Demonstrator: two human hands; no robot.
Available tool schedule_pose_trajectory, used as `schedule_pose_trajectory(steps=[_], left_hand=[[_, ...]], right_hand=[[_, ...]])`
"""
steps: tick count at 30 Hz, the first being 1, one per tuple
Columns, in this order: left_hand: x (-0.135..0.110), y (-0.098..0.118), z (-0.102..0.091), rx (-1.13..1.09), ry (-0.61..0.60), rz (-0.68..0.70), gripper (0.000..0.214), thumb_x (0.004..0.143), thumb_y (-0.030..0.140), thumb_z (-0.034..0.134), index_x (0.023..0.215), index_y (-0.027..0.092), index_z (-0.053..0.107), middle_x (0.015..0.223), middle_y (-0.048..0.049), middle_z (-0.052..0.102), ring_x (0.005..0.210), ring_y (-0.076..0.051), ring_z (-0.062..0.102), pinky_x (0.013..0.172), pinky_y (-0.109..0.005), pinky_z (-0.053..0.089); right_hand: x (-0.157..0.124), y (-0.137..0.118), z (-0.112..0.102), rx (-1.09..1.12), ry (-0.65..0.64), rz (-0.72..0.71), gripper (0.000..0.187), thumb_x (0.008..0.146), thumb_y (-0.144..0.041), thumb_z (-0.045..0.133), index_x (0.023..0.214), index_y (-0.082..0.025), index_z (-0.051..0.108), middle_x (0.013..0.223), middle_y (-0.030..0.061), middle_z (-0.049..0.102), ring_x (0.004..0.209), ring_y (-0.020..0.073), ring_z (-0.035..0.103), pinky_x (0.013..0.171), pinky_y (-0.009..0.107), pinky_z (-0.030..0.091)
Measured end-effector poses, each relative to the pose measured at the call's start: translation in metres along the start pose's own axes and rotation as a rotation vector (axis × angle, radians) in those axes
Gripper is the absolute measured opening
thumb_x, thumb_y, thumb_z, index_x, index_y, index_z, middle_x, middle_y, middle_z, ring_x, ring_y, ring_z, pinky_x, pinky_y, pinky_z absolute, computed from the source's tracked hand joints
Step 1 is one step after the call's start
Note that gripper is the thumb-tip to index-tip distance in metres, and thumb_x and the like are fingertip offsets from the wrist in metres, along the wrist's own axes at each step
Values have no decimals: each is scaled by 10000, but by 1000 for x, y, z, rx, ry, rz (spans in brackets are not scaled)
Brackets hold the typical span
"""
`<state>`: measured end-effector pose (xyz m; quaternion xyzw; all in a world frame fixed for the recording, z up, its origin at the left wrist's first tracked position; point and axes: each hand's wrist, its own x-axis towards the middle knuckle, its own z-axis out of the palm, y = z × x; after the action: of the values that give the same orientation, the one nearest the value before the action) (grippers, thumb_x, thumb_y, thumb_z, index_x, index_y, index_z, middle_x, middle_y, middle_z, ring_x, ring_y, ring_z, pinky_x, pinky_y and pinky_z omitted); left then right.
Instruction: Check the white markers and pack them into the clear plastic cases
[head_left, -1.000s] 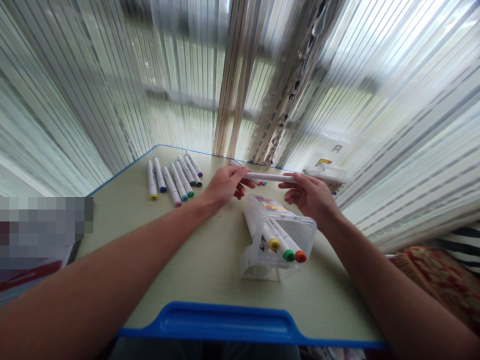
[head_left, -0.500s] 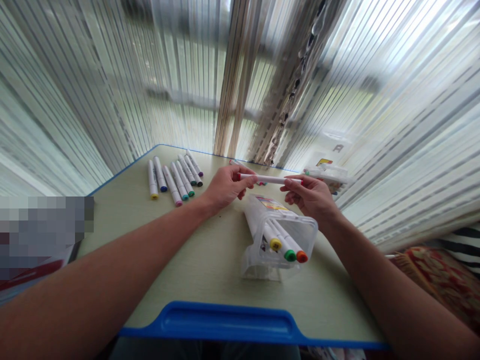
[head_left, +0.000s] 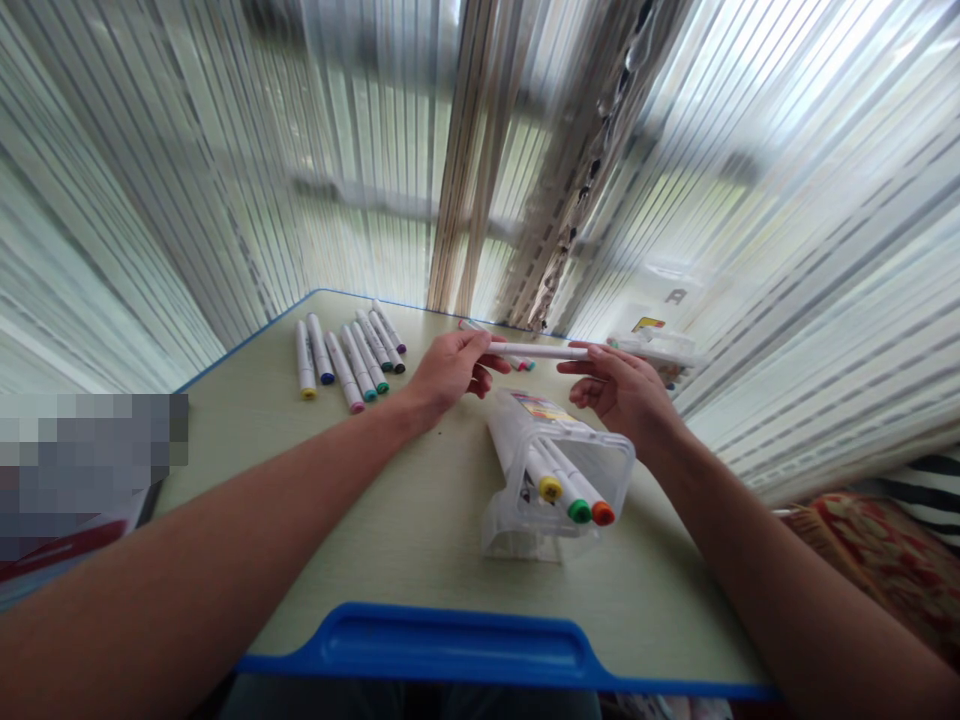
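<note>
A white marker [head_left: 538, 351] is held level above the table, one end in each hand. My left hand [head_left: 448, 370] pinches its left end and my right hand [head_left: 621, 388] pinches its right end; both are closed on it. Just below lies a clear plastic marker case [head_left: 517, 435] on its side, open toward me, with three markers [head_left: 571, 488] sticking out, capped yellow, green and orange.
Several white markers [head_left: 348, 357] with coloured caps lie in a row at the far left of the pale green table [head_left: 420, 520]. A blue handle edge [head_left: 450, 645] runs along the near side. A clear lid [head_left: 654, 348] lies far right. Curtains surround the table.
The marker was turned slightly between my fingers, its red end caps showing half a second ago and hidden now. Both hands stay in place.
</note>
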<state>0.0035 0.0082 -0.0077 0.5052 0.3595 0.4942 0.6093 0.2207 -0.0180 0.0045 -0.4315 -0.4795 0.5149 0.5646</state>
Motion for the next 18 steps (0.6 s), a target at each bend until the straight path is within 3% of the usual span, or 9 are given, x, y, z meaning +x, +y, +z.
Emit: schedule_pose_trajectory(steps=[6,11,18], left_hand=[[1,-2,-2,126,-23,59,139,883,221,591,931,113,664,726,-34,693,439,-44,499,415,-169,386],[-1,-4,-4,203,-56,140,176,799,231,700,927,113,671,690,-15,669,458,-47,498,413,-171,389],[0,-5,-4,197,-70,140,164,812,252,691,896,115,665,691,-20,675,456,-49,502,416,-175,390]], right_hand=[[2,6,-3,-34,-10,-27,254,735,-327,780,907,-152,713,745,66,747,450,102,622,412,184,461],[2,9,-4,-101,-40,-59,256,700,-307,823,883,-156,728,707,53,735,462,92,613,424,175,459],[2,9,-5,-101,-48,-64,240,692,-299,830,855,-154,731,677,42,723,462,90,609,427,175,459]])
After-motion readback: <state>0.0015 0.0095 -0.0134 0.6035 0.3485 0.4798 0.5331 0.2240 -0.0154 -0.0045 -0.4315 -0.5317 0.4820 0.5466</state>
